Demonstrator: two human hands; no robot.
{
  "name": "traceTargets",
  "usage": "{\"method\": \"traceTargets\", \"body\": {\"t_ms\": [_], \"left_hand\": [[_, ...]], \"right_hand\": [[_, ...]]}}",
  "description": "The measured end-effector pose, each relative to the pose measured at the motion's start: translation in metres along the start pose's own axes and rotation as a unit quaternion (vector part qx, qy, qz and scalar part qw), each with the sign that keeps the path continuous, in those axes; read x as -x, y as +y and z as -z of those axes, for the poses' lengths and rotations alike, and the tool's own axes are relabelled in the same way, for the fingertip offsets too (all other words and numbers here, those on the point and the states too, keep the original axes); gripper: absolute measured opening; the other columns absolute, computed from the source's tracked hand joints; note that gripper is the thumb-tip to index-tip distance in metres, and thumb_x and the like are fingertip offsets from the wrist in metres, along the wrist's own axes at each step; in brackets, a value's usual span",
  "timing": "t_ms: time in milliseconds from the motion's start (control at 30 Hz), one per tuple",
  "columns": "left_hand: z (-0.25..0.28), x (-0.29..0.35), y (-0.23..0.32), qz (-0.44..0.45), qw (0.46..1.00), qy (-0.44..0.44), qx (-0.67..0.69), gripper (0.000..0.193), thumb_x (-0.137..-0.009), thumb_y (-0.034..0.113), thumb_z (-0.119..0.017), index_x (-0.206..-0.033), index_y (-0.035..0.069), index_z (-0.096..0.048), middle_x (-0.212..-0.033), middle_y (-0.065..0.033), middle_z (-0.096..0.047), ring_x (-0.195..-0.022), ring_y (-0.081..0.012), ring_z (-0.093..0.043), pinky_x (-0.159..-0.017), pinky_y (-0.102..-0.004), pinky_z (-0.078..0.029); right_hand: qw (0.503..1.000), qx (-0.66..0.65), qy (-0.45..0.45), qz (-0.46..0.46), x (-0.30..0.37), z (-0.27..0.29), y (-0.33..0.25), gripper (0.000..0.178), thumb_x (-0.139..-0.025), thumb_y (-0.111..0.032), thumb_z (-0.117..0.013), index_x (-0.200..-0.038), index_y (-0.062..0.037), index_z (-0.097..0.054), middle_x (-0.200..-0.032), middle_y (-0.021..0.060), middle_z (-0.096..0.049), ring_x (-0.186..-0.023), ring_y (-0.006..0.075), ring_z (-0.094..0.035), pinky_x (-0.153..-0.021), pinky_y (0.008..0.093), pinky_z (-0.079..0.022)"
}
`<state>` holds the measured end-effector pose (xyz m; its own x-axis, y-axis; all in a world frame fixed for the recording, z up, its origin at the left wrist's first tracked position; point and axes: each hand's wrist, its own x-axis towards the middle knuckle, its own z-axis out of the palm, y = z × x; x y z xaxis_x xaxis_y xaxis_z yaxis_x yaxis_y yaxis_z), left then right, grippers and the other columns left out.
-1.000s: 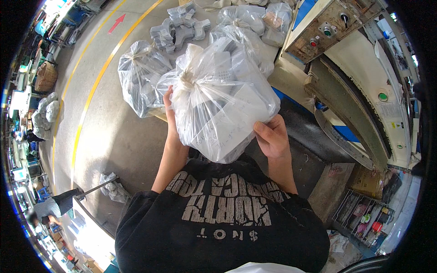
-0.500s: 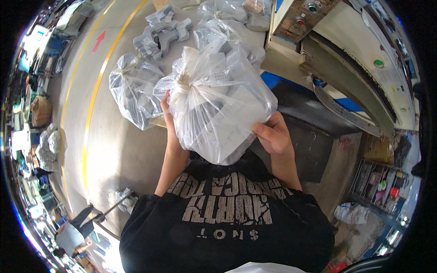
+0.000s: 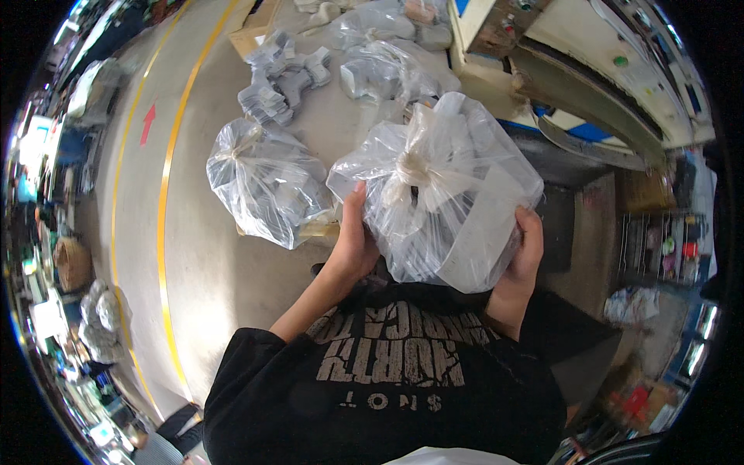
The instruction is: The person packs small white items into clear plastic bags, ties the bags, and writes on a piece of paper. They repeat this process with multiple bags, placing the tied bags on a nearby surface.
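Between my hands I hold a knotted clear plastic bag (image 3: 442,194) up in front of my chest. Pale flat pieces show through its film; their exact kind is hard to make out. My left hand (image 3: 358,229) grips the bag's left side, thumb on the front and the other fingers mostly hidden. On its right side my right hand (image 3: 525,244) is closed on it, thumb near the upper edge. A second knotted clear bag (image 3: 267,182) with grey pieces rests just left of my left hand.
Beyond the bags lie loose stacks of grey curved pieces (image 3: 283,77) and further filled clear bags (image 3: 387,70). A machine (image 3: 589,85) stands at the far right, a wire rack (image 3: 663,244) at the right. Yellow lines (image 3: 164,209) run along the floor at left, where another person (image 3: 159,449) is partly visible.
The held bag has shifted right in the picture, together with both hands. My view has turned, so the surroundings sit differently. My left thumb now shows more plainly on the bag.
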<state>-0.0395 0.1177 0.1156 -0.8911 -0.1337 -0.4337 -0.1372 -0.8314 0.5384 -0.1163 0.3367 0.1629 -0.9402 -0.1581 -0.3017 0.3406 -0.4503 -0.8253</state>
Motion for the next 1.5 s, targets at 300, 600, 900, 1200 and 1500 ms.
{"method": "traceTargets", "body": {"t_ms": [300,600,900,1200,1500], "left_hand": [[0.010,0.029,0.030,0.057,0.988,-0.041,-0.135,0.077,-0.105,0.063,-0.033,-0.153,0.004,-0.043,-0.148,-0.0176,-0.055,-0.132,-0.0323,-0.058,-0.114,-0.0459,-0.047],[0.044,0.024,0.019,0.116,0.958,-0.125,-0.232,0.087,-0.104,0.075,-0.020,-0.163,0.012,-0.028,-0.159,-0.0135,-0.045,-0.144,-0.0280,-0.048,-0.119,-0.0439,-0.041],[0.050,-0.001,-0.017,0.222,0.922,-0.141,-0.286,0.077,-0.108,0.064,-0.026,-0.162,0.010,-0.030,-0.160,-0.0147,-0.044,-0.146,-0.0317,-0.046,-0.120,-0.0452,-0.039],[0.040,-0.039,-0.075,0.405,0.744,-0.325,-0.420,0.055,-0.108,0.035,-0.046,-0.153,0.004,-0.042,-0.145,-0.0197,-0.058,-0.126,-0.0299,-0.064,-0.105,-0.0425,-0.053],[0.020,-0.075,-0.048,-0.370,0.489,-0.418,-0.670,0.051,-0.085,0.008,-0.068,-0.135,0.010,-0.061,-0.140,-0.0178,-0.059,-0.136,-0.0401,-0.048,-0.117,-0.0526,-0.032]], "right_hand": [[0.992,-0.012,-0.070,0.104,0.079,-0.002,0.054,0.047,-0.105,-0.026,-0.054,-0.132,0.0128,-0.057,-0.119,0.0186,-0.070,-0.106,0.0201,-0.068,-0.092,0.0328,-0.052],[0.988,-0.037,-0.032,0.143,0.134,-0.019,0.065,0.047,-0.104,-0.024,-0.054,-0.133,0.0135,-0.057,-0.120,0.0187,-0.071,-0.107,0.0199,-0.069,-0.095,0.0322,-0.052],[0.967,-0.033,0.136,0.212,0.169,0.015,0.098,0.036,-0.104,-0.023,-0.054,-0.119,0.0063,-0.067,-0.106,0.0082,-0.073,-0.094,0.0136,-0.066,-0.085,0.0300,-0.052],[0.838,-0.108,0.423,0.328,0.228,0.043,0.092,0.025,-0.102,-0.023,-0.059,-0.100,0.0003,-0.068,-0.093,0.0071,-0.071,-0.085,0.0166,-0.068,-0.076,0.0307,-0.054],[0.545,0.005,0.717,0.435,0.341,0.175,0.060,0.026,-0.101,-0.025,-0.055,-0.086,-0.0051,-0.062,-0.083,0.0004,-0.056,-0.074,0.0118,-0.050,-0.066,0.0291,-0.041]]}}
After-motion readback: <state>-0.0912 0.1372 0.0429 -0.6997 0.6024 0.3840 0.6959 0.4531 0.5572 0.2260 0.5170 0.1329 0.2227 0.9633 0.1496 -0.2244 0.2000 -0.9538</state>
